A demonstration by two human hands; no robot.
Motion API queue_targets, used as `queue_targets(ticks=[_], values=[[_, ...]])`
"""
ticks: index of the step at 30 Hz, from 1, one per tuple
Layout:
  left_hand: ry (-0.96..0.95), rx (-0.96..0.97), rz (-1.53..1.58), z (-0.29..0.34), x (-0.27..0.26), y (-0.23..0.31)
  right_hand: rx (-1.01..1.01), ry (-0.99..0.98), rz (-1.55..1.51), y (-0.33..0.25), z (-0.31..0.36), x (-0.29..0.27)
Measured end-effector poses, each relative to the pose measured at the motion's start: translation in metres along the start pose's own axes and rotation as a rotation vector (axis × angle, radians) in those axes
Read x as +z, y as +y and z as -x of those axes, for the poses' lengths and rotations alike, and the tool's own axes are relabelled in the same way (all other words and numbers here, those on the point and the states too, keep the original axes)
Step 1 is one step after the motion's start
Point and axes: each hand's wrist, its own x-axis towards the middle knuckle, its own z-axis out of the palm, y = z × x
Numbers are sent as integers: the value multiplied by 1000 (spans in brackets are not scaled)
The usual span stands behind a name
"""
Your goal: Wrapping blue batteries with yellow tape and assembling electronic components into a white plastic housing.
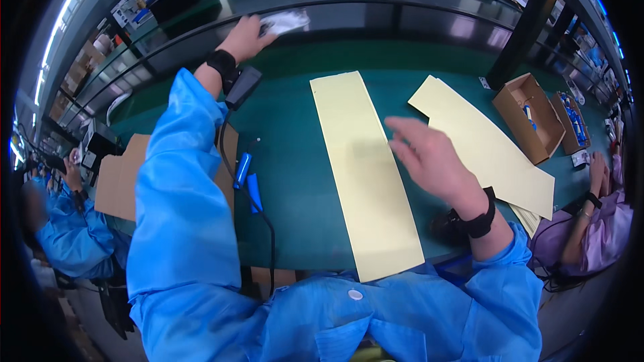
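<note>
Head view: at far left, a co-worker in a blue smock [74, 234] raises a hand beside the green table [295, 228]. Brown cardboard [121, 181] lies partly under the person's left sleeve [184, 208]. The left hand [243, 39] reaches to the table's far side, wearing a black wrist strap [221, 64]; its fingertips meet a crumpled clear plastic bag [287, 22], though I cannot tell whether they grip it. Nearer, a blue cylinder [243, 169] and a blue tapered piece [254, 194] lie beside a black cable [270, 228]. At centre, a long pale-yellow strip [362, 181] runs lengthwise toward the person, its near end at the smock front. The right hand [433, 161] is over the strip's right edge, loosely curved, thumb apart from the fingers, holding nothing. Right of it, more yellow sheets [483, 141] overlap at a slant. Beyond stand an open cardboard box [545, 137] and a smaller box [582, 137] with blue pieces; at far right sits a co-worker in lilac [607, 231].
</note>
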Motion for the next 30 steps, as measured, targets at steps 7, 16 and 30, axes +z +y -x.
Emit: queue_targets(ticks=[7,16,30], values=[[-27,541,274,95,-133,176,-43,404,-342,-3,7,-21],[-270,166,721,239,-108,233,12,-37,-383,-15,28,-23],[-270,44,1021,227,-40,222,-95,50,-373,-14,28,16]])
